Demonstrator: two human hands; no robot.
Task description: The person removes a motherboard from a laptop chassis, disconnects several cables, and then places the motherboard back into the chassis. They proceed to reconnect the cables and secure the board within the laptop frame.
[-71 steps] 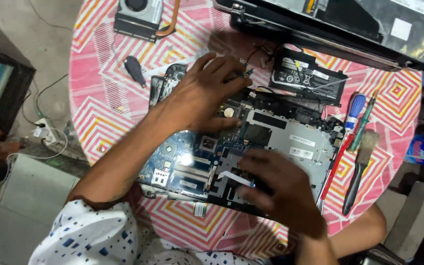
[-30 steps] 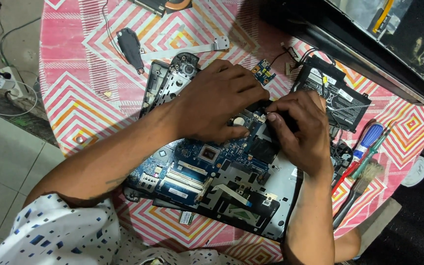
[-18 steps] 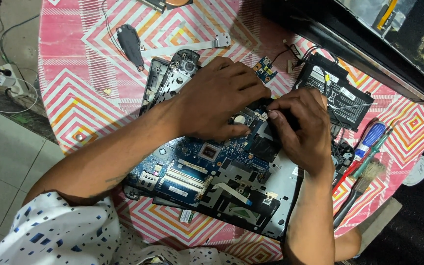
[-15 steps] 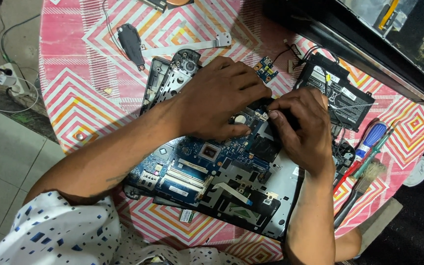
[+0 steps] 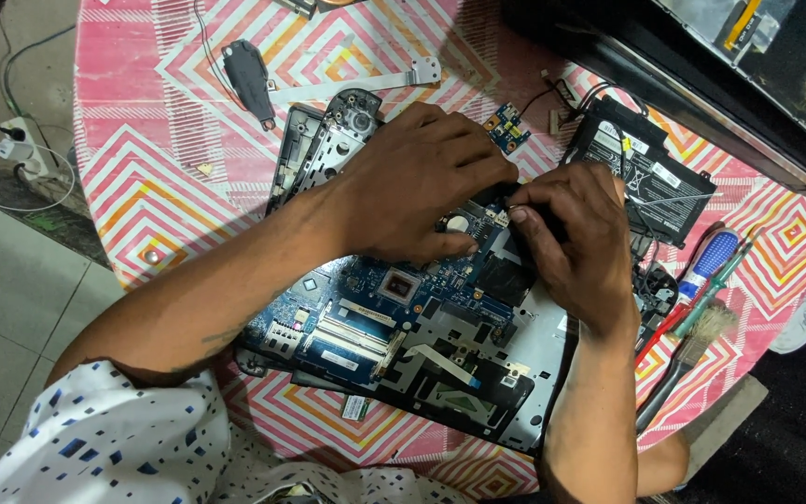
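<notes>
Pressing down near the tabletop centre, the left hand lies open on the bare blue motherboard. At three o'clock of it, the right hand pinches a small dark part on the board's upper edge. Stripping looks well advanced: battery already out at two o'clock, board not yet lifted from its shell.

White rectangular labels on the black battery pack, right of the hands.

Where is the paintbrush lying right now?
In the head view, the black-handled paintbrush lies at the table's right edge, beside the blue-handled screwdriver, just right of the right hand.
</notes>
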